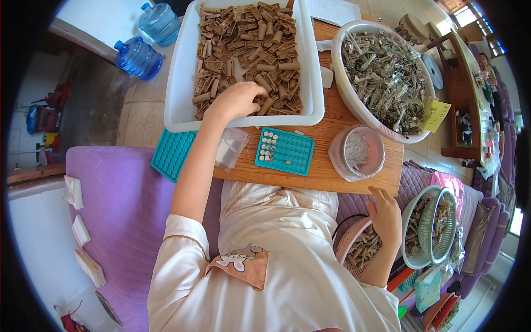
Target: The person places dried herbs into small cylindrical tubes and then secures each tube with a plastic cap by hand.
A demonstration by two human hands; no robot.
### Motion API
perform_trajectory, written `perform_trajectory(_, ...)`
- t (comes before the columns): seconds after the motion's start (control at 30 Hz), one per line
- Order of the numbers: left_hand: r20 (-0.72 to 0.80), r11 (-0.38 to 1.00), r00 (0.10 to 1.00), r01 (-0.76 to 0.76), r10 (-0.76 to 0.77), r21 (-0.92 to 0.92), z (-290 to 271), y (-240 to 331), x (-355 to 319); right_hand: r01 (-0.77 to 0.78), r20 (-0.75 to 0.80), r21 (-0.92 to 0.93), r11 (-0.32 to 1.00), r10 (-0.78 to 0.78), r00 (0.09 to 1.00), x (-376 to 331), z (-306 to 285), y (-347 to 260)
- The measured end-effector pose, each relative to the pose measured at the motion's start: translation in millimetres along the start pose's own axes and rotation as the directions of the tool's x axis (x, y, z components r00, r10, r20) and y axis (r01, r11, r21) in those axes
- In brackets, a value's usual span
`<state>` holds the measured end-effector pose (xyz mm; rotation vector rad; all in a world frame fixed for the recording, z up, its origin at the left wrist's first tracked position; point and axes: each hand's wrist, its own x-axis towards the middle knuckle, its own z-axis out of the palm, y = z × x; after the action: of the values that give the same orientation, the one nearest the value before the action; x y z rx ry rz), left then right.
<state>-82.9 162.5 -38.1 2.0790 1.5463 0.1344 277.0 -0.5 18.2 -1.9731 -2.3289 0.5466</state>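
The left hand [238,99] curls loosely over the brown tubes [249,52] near the front edge of the white tray [177,83], fingertips touching them; whether it grips one I cannot tell. Lifting a single tube cleanly out of the heap seems the careful way. The right hand [384,216] rests open on the rim of a pink basket [345,249] holding more tubes. Between them on the wooden board [332,171] lies a teal grid tray [285,150], a few holes filled. Beside it stand a round plastic tub [357,152] and a white bowl [343,77] of mixed scraps.
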Motion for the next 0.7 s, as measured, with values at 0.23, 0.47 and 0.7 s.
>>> perform_trajectory(0.23, -0.196, 0.996, 0.980, 0.019, -0.036, -0.087, -10, 10, -2, 0.114, -0.037, 0.075, 0.991, -0.112, 0.993, 31, -11, -21)
perform_trajectory(0.47, -0.325, 0.392, 0.880, -0.179, -0.346, -0.902, -11, 1, -25, 0.218, -0.132, 0.180, 0.959, -0.196, 0.972, 67, -24, -25)
perform_trajectory(0.7, -0.134, -0.432, 0.936, -0.273, -0.325, -0.860, -13, 55, -53, 0.222, -0.503, 0.418, 0.881, 0.021, 0.864, 168, -26, -40)
